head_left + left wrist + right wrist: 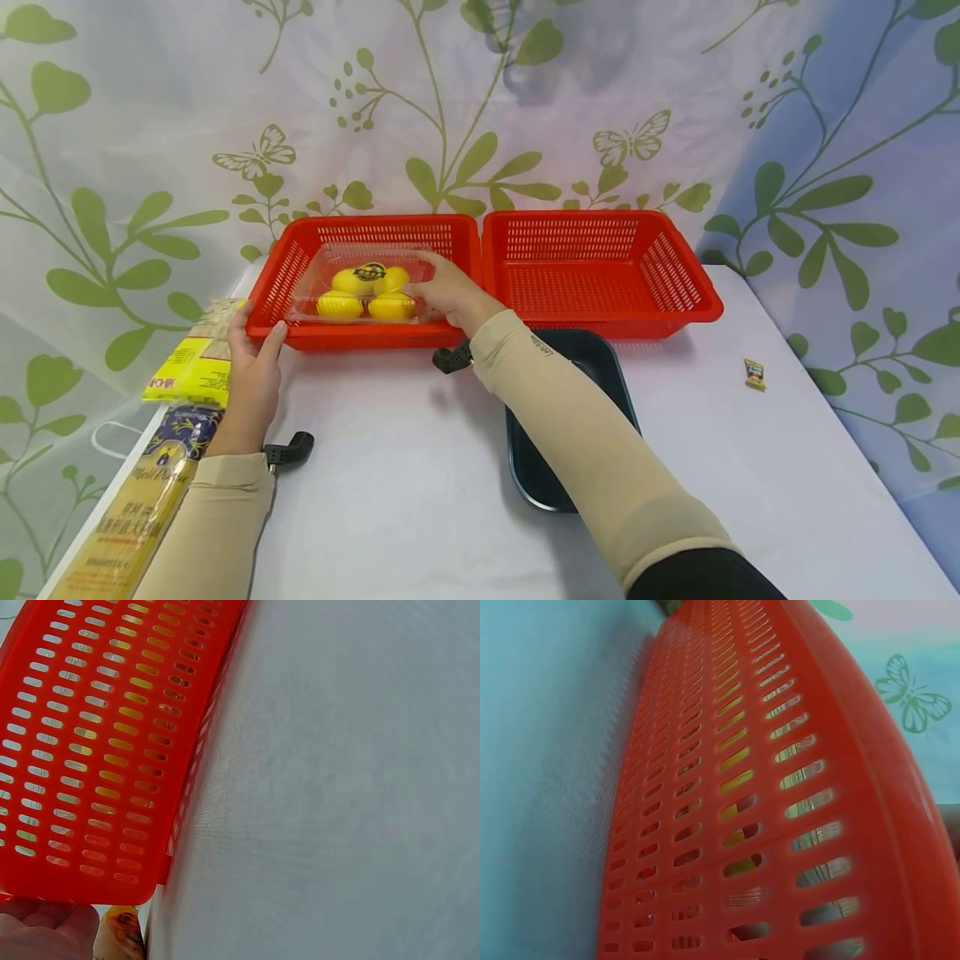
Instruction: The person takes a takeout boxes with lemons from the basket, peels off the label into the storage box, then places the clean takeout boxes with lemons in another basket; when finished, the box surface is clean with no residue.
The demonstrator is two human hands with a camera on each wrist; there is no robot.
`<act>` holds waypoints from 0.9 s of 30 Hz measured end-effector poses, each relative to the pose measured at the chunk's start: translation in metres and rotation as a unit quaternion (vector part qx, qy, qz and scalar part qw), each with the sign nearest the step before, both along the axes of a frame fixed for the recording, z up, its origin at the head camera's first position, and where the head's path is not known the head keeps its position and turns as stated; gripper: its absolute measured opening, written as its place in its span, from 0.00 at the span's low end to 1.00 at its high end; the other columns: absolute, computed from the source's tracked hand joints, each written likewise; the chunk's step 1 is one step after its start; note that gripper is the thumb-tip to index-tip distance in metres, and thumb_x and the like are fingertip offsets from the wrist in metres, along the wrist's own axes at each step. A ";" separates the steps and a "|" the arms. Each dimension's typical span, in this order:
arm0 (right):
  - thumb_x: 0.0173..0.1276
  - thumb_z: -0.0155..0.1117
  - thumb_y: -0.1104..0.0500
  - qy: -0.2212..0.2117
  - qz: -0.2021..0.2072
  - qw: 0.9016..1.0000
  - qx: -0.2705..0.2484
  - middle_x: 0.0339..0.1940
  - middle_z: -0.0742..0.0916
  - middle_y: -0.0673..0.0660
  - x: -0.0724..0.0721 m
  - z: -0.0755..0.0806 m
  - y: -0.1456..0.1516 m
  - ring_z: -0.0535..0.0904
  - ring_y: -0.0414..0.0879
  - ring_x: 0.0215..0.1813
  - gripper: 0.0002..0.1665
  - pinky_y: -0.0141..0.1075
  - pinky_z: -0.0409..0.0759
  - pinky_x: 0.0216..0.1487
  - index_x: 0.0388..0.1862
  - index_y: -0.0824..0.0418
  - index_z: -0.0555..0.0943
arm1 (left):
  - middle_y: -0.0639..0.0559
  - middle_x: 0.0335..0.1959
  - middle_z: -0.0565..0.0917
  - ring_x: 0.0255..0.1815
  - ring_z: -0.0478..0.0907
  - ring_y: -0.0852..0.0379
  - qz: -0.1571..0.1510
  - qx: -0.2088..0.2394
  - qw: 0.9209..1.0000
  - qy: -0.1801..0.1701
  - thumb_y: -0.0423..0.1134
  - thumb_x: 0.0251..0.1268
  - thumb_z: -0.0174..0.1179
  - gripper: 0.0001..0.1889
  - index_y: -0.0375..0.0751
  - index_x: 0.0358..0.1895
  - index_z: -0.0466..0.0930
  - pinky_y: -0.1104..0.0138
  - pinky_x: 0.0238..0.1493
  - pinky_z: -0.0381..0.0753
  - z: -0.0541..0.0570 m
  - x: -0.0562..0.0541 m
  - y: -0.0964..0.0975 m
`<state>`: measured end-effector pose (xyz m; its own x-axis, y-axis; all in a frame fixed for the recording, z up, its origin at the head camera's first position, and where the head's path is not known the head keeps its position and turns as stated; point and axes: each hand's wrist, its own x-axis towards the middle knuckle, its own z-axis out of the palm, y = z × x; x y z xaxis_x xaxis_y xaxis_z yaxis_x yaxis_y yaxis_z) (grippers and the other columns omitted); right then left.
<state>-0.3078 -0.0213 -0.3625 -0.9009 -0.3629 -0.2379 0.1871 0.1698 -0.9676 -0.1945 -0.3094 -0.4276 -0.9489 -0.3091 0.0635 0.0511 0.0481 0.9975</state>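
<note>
A clear plastic box (365, 258) of yellow, lemon-like fruits (341, 304) lies inside the left red basket (360, 337), a round black mark on its lid. My right hand (454, 293) reaches over the basket's front rim and holds the box by its right end. At the basket's front left corner, my left hand (255, 375) grips the rim, thumb toward the front. The left wrist view shows its fingers (49, 919) at the basket's edge. Through the slots in the right wrist view, bits of yellow show; the right hand is mostly hidden there.
A second red basket (573, 287) stands against the first on the right. Under my right forearm lies a dark tray (525, 458). Along the table's left edge are a yellow bag (191, 367) and a long pasta pack (127, 517). A small wrapped sweet (755, 375) lies far right.
</note>
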 end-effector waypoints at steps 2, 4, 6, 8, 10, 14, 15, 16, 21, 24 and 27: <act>0.77 0.69 0.62 0.000 -0.002 1.000 -0.002 0.74 0.70 0.62 0.001 0.000 0.000 0.80 0.58 0.39 0.44 0.46 0.88 0.48 0.85 0.44 0.61 | 0.56 0.86 0.47 0.84 0.47 0.55 -0.002 0.002 1.000 0.000 0.50 0.85 0.53 0.38 0.67 0.85 0.40 0.57 0.79 0.54 0.000 0.000 0.000; 0.77 0.68 0.62 0.000 -0.004 1.000 -0.004 0.73 0.70 0.61 0.001 0.000 0.000 0.81 0.58 0.39 0.43 0.46 0.88 0.47 0.85 0.44 0.62 | 0.56 0.86 0.47 0.84 0.47 0.56 -0.003 0.003 1.000 -0.001 0.50 0.85 0.53 0.38 0.67 0.85 0.40 0.58 0.79 0.54 0.000 0.001 0.000; 0.77 0.68 0.62 -0.001 -0.006 1.000 -0.005 0.73 0.71 0.61 0.001 0.001 0.001 0.81 0.57 0.39 0.43 0.45 0.88 0.46 0.84 0.44 0.62 | 0.56 0.86 0.47 0.84 0.47 0.56 -0.003 0.005 1.000 -0.003 0.50 0.84 0.53 0.38 0.67 0.85 0.40 0.58 0.79 0.53 0.000 0.001 0.000; 0.77 0.68 0.62 -0.001 -0.008 1.000 -0.007 0.71 0.71 0.62 0.002 0.002 0.000 0.81 0.57 0.39 0.43 0.44 0.89 0.44 0.84 0.44 0.62 | 0.56 0.86 0.47 0.84 0.47 0.56 -0.003 0.008 1.000 -0.002 0.50 0.85 0.53 0.38 0.67 0.85 0.40 0.60 0.79 0.54 0.001 0.001 0.000; 0.78 0.68 0.62 -0.001 -0.010 1.000 -0.010 0.71 0.71 0.62 0.003 0.003 0.001 0.82 0.58 0.42 0.42 0.43 0.89 0.43 0.84 0.45 0.62 | 0.56 0.86 0.46 0.84 0.47 0.56 -0.002 0.007 1.000 -0.003 0.50 0.85 0.53 0.38 0.66 0.85 0.40 0.61 0.79 0.54 0.001 0.001 0.000; 0.78 0.67 0.62 0.003 -0.014 1.000 -0.013 0.73 0.71 0.62 0.005 0.005 0.000 0.84 0.61 0.47 0.41 0.42 0.89 0.41 0.84 0.47 0.62 | 0.56 0.87 0.45 0.84 0.46 0.55 0.001 -0.004 1.000 -0.011 0.51 0.85 0.52 0.37 0.67 0.85 0.40 0.61 0.78 0.54 0.000 0.002 -0.002; 0.78 0.67 0.62 0.006 -0.013 1.000 -0.013 0.73 0.71 0.62 0.006 0.006 0.000 0.84 0.61 0.47 0.41 0.42 0.89 0.40 0.84 0.47 0.63 | 0.56 0.87 0.45 0.84 0.46 0.55 0.002 -0.007 1.000 -0.012 0.51 0.85 0.52 0.37 0.68 0.85 0.40 0.61 0.78 0.54 0.000 0.002 -0.002; 0.78 0.67 0.62 0.008 -0.015 1.000 -0.010 0.73 0.71 0.63 0.007 0.006 0.000 0.84 0.60 0.45 0.41 0.42 0.89 0.40 0.84 0.47 0.63 | 0.56 0.87 0.45 0.84 0.47 0.55 0.003 -0.011 1.000 -0.013 0.52 0.85 0.52 0.37 0.68 0.85 0.40 0.61 0.78 0.54 0.000 0.002 -0.003; 0.78 0.67 0.62 0.017 -0.014 1.000 -0.006 0.75 0.69 0.64 0.012 0.013 0.002 0.84 0.57 0.37 0.41 0.43 0.89 0.39 0.84 0.45 0.64 | 0.56 0.87 0.45 0.84 0.46 0.55 0.001 -0.006 1.000 -0.009 0.53 0.84 0.52 0.37 0.69 0.85 0.41 0.60 0.78 0.54 -0.001 0.002 -0.003; 0.78 0.68 0.62 0.022 -0.014 1.000 -0.009 0.75 0.69 0.63 0.016 0.018 0.004 0.84 0.56 0.37 0.41 0.44 0.89 0.38 0.84 0.45 0.64 | 0.56 0.87 0.44 0.84 0.46 0.55 -0.001 -0.004 1.000 -0.008 0.54 0.84 0.52 0.37 0.69 0.85 0.41 0.60 0.79 0.54 -0.001 0.001 -0.002; 0.78 0.67 0.64 0.023 -0.013 0.999 -0.019 0.74 0.68 0.63 0.017 0.022 0.007 0.86 0.60 0.41 0.42 0.46 0.90 0.38 0.84 0.46 0.63 | 0.56 0.87 0.44 0.84 0.46 0.55 -0.004 -0.005 1.000 -0.009 0.54 0.84 0.52 0.37 0.69 0.85 0.40 0.60 0.79 0.54 -0.001 0.001 -0.001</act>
<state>-0.2906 -0.0143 -0.3407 -0.9200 -0.3467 -0.1828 0.1466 0.1282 -0.9808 -0.1937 -0.3105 -0.4285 -0.9525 -0.3004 0.0496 0.0337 0.0580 0.9977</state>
